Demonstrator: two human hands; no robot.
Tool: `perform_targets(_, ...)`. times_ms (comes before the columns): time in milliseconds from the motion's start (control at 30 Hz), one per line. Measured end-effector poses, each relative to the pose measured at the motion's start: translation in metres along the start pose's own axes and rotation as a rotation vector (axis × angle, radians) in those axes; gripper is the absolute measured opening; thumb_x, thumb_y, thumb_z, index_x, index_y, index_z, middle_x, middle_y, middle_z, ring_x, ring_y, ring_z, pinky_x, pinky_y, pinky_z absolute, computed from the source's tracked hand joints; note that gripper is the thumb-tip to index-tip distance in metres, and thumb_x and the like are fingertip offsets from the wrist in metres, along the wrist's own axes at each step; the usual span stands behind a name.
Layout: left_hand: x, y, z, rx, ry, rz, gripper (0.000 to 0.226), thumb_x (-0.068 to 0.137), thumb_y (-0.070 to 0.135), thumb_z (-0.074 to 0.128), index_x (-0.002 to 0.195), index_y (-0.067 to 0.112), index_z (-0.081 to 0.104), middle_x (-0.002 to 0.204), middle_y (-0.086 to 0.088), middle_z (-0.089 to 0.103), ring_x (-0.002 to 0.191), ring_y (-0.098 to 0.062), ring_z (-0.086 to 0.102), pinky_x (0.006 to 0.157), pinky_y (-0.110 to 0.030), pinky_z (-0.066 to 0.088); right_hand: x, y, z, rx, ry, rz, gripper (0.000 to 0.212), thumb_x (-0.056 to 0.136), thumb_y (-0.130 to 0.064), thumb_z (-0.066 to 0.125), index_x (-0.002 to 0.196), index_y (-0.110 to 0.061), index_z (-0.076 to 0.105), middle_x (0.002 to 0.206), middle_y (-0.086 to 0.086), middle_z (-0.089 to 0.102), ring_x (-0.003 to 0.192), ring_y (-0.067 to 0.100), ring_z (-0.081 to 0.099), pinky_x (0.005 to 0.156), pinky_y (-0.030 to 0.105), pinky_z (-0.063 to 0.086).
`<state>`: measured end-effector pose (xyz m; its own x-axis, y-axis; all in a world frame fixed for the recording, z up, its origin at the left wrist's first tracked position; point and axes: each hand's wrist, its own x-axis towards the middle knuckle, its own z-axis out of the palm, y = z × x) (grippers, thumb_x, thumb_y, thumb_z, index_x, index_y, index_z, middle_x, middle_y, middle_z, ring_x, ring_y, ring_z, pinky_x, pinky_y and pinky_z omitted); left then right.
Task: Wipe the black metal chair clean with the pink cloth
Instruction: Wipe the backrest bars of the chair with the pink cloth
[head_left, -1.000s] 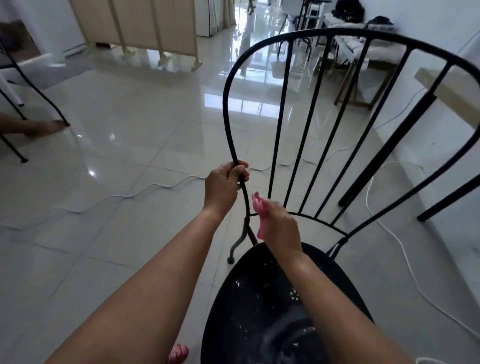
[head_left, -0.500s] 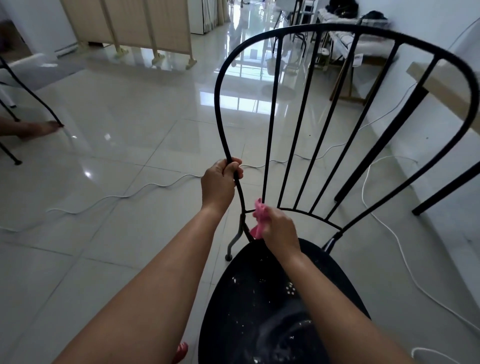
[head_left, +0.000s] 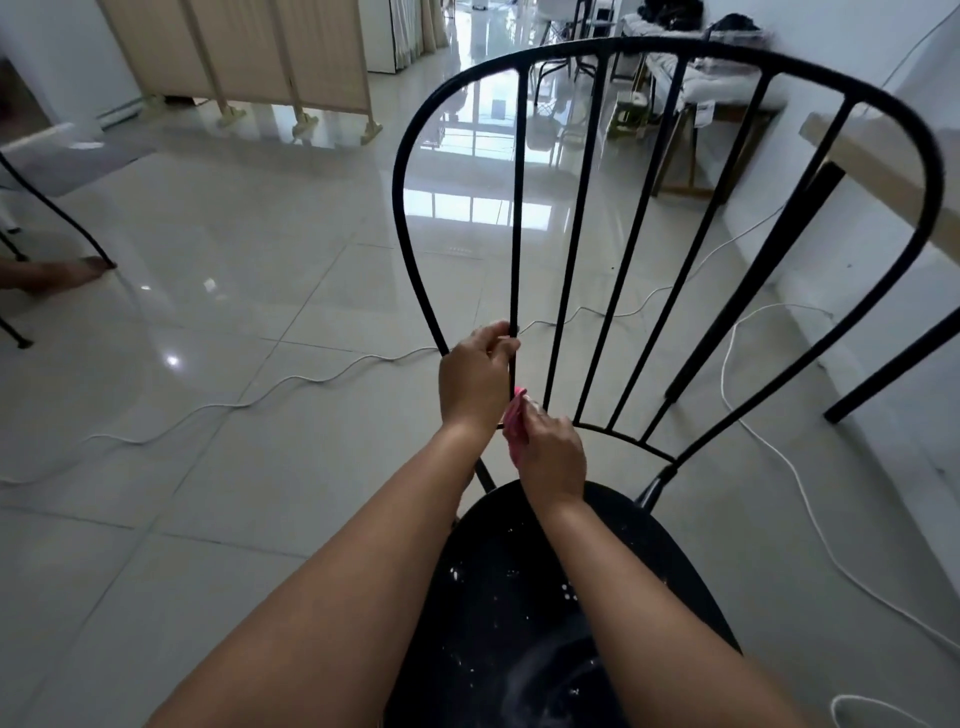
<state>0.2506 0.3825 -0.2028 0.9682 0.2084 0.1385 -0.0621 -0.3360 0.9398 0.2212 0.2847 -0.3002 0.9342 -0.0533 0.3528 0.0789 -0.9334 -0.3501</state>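
The black metal chair (head_left: 670, 62) stands right in front of me, its arched back filled with thin vertical spindles. White specks and smears dot the round seat (head_left: 498, 597). My left hand (head_left: 475, 382) is closed around the leftmost spindle low on the back, close to the outer frame. Just below and to the right, my right hand (head_left: 553, 457) clutches the pink cloth (head_left: 515, 423) against the foot of that spindle, at the curved lower rail. Most of the cloth is hidden between my two hands.
Glossy tiled floor with a white cable (head_left: 291, 384) snaking across it and more cable loops (head_left: 769, 447) at the right. A black table leg (head_left: 748, 291) stands behind the chair. Another chair's legs and a person's foot (head_left: 57, 273) are at far left; a folding screen (head_left: 244, 57) at the back.
My left hand has shifted from the outer frame onto the leftmost spindle. My right hand with the cloth has moved a little to that spindle's base. The view has tilted up slightly.
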Motion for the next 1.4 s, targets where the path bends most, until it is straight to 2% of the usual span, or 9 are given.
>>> perform_targets(67,0.007,-0.006,0.001,0.063,-0.039,-0.016,0.021,0.091,0.022,0.067,0.109,0.015,0.073,0.102,-0.004,0.076,0.096,-0.018,0.07,0.088,-0.034,0.056,-0.005,0.01,0.003,-0.01,0.047,-0.06,0.036,0.082,-0.013,0.073,0.117,-0.005,0.068,0.099,0.009,0.074,0.066,0.03,0.061,0.062,0.038,0.054)
perform_targets(233,0.013,-0.01,0.004,0.122,-0.072,-0.016,0.012,0.09,0.024,0.067,0.098,0.018,0.074,0.093,-0.001,0.076,0.088,-0.017,0.071,0.086,-0.032,0.054,-0.018,0.039,-0.005,0.05,0.043,-0.257,0.048,0.068,0.006,0.076,0.112,-0.012,0.072,0.117,0.003,0.07,0.08,0.026,0.064,0.073,0.036,0.057)
perform_targets(400,0.011,-0.012,0.006,0.16,-0.031,0.002,0.012,0.09,0.026,0.067,0.098,0.021,0.075,0.092,0.0,0.076,0.086,-0.015,0.071,0.082,-0.026,0.053,-0.008,0.028,-0.019,0.1,0.125,-0.18,0.048,0.072,-0.006,0.077,0.118,-0.017,0.069,0.121,-0.001,0.068,0.079,0.021,0.058,0.071,0.031,0.054)
perform_targets(567,0.011,-0.008,0.004,0.167,-0.048,-0.022,0.015,0.09,0.026,0.066,0.101,0.02,0.075,0.093,0.0,0.077,0.087,-0.014,0.071,0.08,-0.026,0.051,-0.011,0.015,-0.013,0.063,-0.035,-0.163,0.063,0.059,0.009,0.078,0.119,-0.007,0.068,0.122,0.008,0.067,0.085,0.031,0.065,0.078,0.039,0.057)
perform_targets(733,0.01,-0.004,0.003,0.18,-0.069,-0.056,0.014,0.092,0.025,0.064,0.101,0.02,0.074,0.095,-0.001,0.076,0.091,-0.017,0.07,0.082,-0.029,0.051,-0.016,0.031,-0.03,0.017,-0.115,-0.232,0.049,0.067,0.004,0.075,0.112,-0.016,0.072,0.119,0.0,0.069,0.089,0.028,0.064,0.074,0.038,0.058)
perform_targets(933,-0.027,0.004,0.022,0.062,0.284,0.175,0.024,0.09,0.021,0.067,0.108,0.018,0.052,0.099,0.004,0.053,0.085,-0.017,0.056,0.075,-0.03,0.049,-0.014,0.055,-0.054,0.154,0.099,-0.036,0.049,0.074,-0.008,0.076,0.121,-0.012,0.066,0.12,0.008,0.067,0.102,0.028,0.061,0.088,0.036,0.051)
perform_targets(1100,-0.014,0.022,0.048,0.07,-0.092,0.011,0.04,0.095,0.027,0.061,0.133,0.017,0.056,0.127,-0.003,0.066,0.115,-0.017,0.061,0.093,-0.028,0.046,0.012,0.041,-0.045,-0.021,0.011,-0.125,0.053,0.073,-0.013,0.079,0.123,-0.007,0.064,0.124,0.009,0.065,0.095,0.028,0.062,0.083,0.036,0.053)
perform_targets(1267,0.004,0.022,0.046,-0.059,-0.146,-0.054,0.018,0.096,0.015,0.055,0.093,0.021,0.072,0.087,-0.001,0.075,0.086,-0.018,0.07,0.087,-0.036,0.055,0.001,0.047,-0.029,-0.098,-0.083,-0.107,0.046,0.072,0.006,0.069,0.116,-0.003,0.067,0.119,0.012,0.067,0.087,0.034,0.064,0.075,0.038,0.055)
perform_targets(1400,0.008,0.016,0.045,-0.074,-0.155,-0.042,0.019,0.094,0.015,0.057,0.089,0.021,0.074,0.081,0.0,0.076,0.081,-0.016,0.073,0.084,-0.039,0.058,-0.009,0.056,-0.038,-0.11,-0.101,-0.174,0.054,0.066,0.008,0.07,0.116,-0.009,0.069,0.118,0.006,0.069,0.086,0.03,0.063,0.074,0.037,0.056)
